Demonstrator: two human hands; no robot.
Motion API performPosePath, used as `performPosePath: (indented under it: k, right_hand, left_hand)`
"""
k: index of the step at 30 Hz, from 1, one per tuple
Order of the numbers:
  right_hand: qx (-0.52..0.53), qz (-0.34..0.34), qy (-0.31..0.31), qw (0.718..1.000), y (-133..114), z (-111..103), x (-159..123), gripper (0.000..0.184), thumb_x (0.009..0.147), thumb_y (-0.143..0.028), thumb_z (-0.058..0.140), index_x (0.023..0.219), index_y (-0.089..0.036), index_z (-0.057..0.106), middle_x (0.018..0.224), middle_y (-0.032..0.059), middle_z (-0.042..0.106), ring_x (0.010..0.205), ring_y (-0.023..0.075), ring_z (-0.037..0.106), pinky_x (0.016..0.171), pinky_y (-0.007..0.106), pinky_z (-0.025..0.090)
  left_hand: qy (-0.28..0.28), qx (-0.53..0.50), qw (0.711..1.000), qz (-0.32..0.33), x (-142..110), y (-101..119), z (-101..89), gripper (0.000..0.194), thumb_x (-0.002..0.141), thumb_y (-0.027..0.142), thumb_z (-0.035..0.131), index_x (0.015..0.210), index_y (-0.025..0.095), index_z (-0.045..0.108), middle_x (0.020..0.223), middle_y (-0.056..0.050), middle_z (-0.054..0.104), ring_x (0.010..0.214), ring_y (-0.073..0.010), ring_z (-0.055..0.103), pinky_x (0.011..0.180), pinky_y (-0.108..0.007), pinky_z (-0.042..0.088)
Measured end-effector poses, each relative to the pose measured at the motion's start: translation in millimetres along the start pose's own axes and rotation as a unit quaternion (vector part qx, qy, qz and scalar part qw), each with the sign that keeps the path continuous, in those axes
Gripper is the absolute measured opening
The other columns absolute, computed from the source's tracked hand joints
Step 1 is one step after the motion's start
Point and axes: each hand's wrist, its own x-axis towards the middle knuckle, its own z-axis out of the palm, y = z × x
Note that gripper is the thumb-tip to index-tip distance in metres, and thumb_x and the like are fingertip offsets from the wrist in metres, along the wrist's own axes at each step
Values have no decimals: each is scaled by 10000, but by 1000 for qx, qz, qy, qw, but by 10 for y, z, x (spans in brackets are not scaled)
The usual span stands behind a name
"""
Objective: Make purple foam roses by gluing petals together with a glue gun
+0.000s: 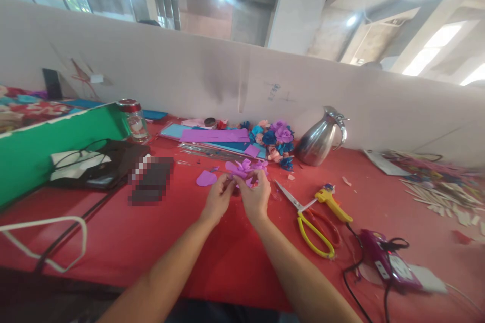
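Note:
Both hands meet above the red table around a purple paper flower point(242, 165). My left hand point(220, 196) pinches the flower's near edge from the left. My right hand point(256, 197) is closed on it from the right, fingertips against the petals. The fingers partly hide the flower's underside. A loose purple petal point(205, 178) lies on the table just left of my left hand. To the right of my right hand lie scissors point(316, 234) with yellow and red handles, blades apart. Beside them rests a yellow glue gun point(333, 204).
Finished paper flowers point(278, 136) cluster behind the hands, near purple paper strips point(214, 135) and thin wires point(204, 150). A steel jug point(318, 139) stands at back right. A glass jar point(137, 123), a dark bag point(113, 161) and a purple power strip point(390, 260) with cords flank the workspace.

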Motion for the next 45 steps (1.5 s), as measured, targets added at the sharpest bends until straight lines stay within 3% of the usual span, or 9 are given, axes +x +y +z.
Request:
performPosePath:
  k: [5,10,15,18,22,30,36,39,45]
  right_hand:
    - [55,65,-34,996,-39,9,11,307,662,-384,702,823,-206,510,733,-22,560,638,138,482,608,254,385]
    - [143,80,-66,984,-2,38,24,377,628,-388,723,886,-195,525,851,8,588,687,130,504,621,246,416]
    - [231,166,-193,939,73,67,10,403,631,-333,692,1002,-191,626,711,-16,581,577,121,487,521,233,386]
    - [268,150,-223,925,79,72,-3,324,629,-294,675,940,-205,682,709,-9,613,596,131,524,548,242,414]
    - [294,133,-224,920,30,55,14,219,657,-293,670,855,-213,718,797,20,657,683,158,582,635,280,475]
    - [293,123,-187,930,9,68,30,107,656,-309,697,689,-210,720,774,26,607,726,168,592,636,287,484]
    - [321,147,-176,919,38,101,2,133,657,-311,698,730,-200,686,752,4,608,673,144,577,627,274,470]
    - [328,156,-170,916,31,102,-3,163,669,-327,696,746,-190,656,726,-1,618,650,139,568,623,271,464]
    - [303,161,-146,928,18,97,-21,225,717,-364,663,832,-173,630,760,5,629,672,131,554,628,249,446]
  left_hand:
    - [14,-8,1000,3,3,-1,-10,183,710,315,716,778,178,617,722,-2,657,619,-117,573,611,-218,444]
    - [40,-86,995,-37,16,33,-63,208,664,319,760,711,168,625,662,23,620,629,-103,563,632,-215,445]
    - [22,-180,979,-92,56,47,-147,200,617,210,795,738,144,652,685,9,633,632,-92,584,617,-203,460]
    - [17,-206,973,-106,70,40,-175,182,607,163,795,721,129,656,663,7,627,603,-80,582,592,-189,461]
    - [4,-204,973,-111,65,44,-181,164,597,136,796,692,119,664,615,9,619,560,-72,570,563,-180,465]
    - [28,-221,964,-146,73,67,-177,141,643,56,742,748,114,668,651,1,642,563,-64,588,566,-159,478]
    - [25,-198,970,-142,61,79,-181,167,609,129,784,747,125,690,702,-21,680,639,-96,618,605,-188,472]
    - [29,-133,984,-116,41,91,-149,220,577,161,804,772,133,705,735,-27,696,695,-120,622,651,-213,465]
    - [120,1,993,15,11,115,-100,207,580,231,788,772,181,727,768,-13,708,788,-170,629,743,-265,464]
